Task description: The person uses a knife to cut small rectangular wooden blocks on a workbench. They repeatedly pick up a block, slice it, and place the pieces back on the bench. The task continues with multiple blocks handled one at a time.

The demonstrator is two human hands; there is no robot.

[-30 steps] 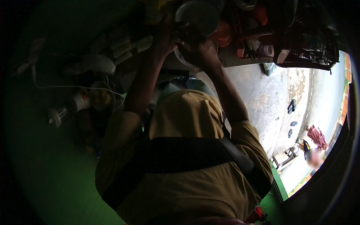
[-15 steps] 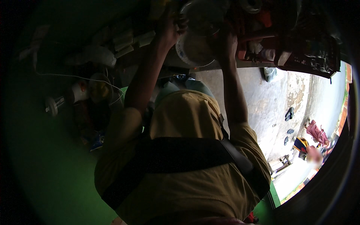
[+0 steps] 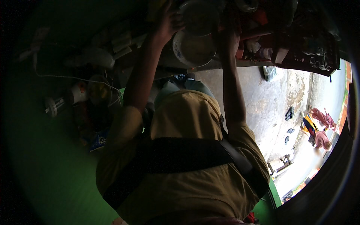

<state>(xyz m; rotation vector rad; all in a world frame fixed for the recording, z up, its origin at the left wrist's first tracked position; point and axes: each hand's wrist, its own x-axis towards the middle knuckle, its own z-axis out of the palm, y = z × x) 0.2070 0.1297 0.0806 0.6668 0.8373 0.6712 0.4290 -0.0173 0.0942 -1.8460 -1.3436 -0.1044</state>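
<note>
Patterned bowl [image 3: 179,55] (dim light), interior indistinct

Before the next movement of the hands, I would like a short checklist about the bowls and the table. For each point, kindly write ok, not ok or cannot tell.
1. Near bowl open side up: ok.
2. Near bowl well back from the front edge of the table: not ok; its rim appears right at that edge.
3. Left hand holding the far bowl firmly: cannot tell; its fingers are close to the left rim, but contact is unclear.
4. Right hand gripping something: cannot tell; its fingers are in shadow.
5. White cable apart from both hands: ok; it hangs off to the left.
6. Good light on the bowls: not ok; they are dim.
</note>
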